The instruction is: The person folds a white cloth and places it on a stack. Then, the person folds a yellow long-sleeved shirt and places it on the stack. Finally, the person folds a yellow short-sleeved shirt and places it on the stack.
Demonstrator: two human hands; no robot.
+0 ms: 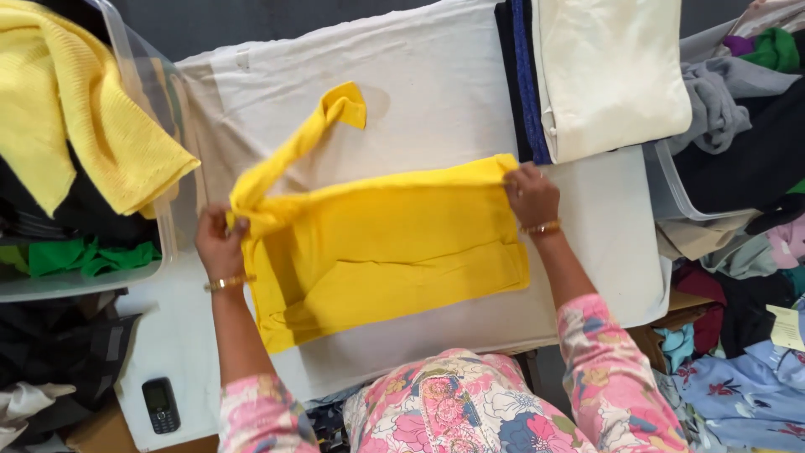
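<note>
While it's spread flat on the white cloth (436, 92), the bright yellow shirt (386, 252) is pinched at both top corners by the left hand (220, 243) and right hand (531, 195), one sleeve flopped upward

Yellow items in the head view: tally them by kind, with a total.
Yellow garment spread on the white-covered table, pinched by left hand and right hand: 1
Yellow ribbed knit cloth draped over the clear plastic bin: 1
Pale yellow paper tag: 1
Total: 3
</note>
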